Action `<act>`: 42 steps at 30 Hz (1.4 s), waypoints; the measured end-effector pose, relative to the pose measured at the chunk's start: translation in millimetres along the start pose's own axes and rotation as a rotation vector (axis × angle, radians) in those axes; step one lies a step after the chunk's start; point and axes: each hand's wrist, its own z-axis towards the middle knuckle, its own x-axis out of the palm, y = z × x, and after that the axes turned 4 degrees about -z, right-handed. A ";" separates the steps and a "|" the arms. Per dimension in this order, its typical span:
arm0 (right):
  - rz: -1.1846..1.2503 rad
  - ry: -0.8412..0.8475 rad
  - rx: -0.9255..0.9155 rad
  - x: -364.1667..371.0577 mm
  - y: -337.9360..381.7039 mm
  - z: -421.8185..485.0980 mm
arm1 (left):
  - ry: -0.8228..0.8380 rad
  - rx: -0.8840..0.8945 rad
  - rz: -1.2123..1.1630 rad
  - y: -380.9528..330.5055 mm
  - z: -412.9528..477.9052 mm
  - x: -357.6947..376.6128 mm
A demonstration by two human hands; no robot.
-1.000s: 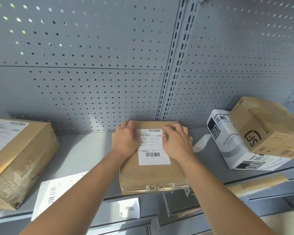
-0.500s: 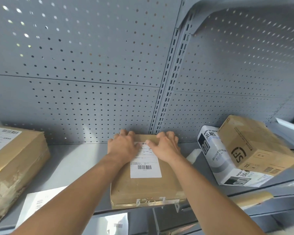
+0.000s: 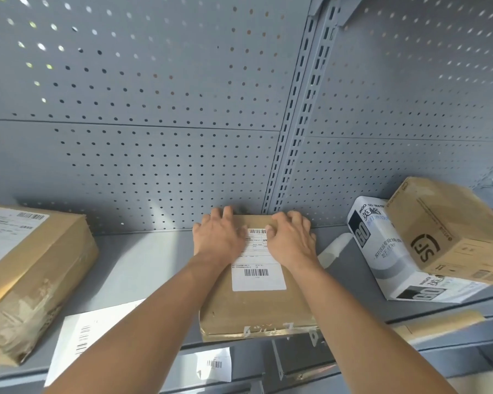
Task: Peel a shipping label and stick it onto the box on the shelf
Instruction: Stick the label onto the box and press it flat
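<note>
Both hands' fingers [image 3: 288, 223] lie flat, pressing label [image 3: 258, 275] onto box [image 3: 256, 311].

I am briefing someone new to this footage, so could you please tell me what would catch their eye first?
Two bare forearms reach to mid-shelf, where the left hand and right hand press flat on a white barcoded shipping label atop a flat brown cardboard box. Behind rises a grey perforated metal back panel. At right, a brown carton leans on a white printed box.
</note>
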 end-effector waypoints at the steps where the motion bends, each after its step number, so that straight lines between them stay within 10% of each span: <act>1: 0.004 -0.007 -0.005 0.2 -1.0 -0.4 | -0.006 0.000 -0.024 0.8 0.4 0.4; 42: 0.054 -0.032 0.033 2.2 -4.1 2.4 | -0.044 -0.003 -0.079 2.4 -1.3 0.7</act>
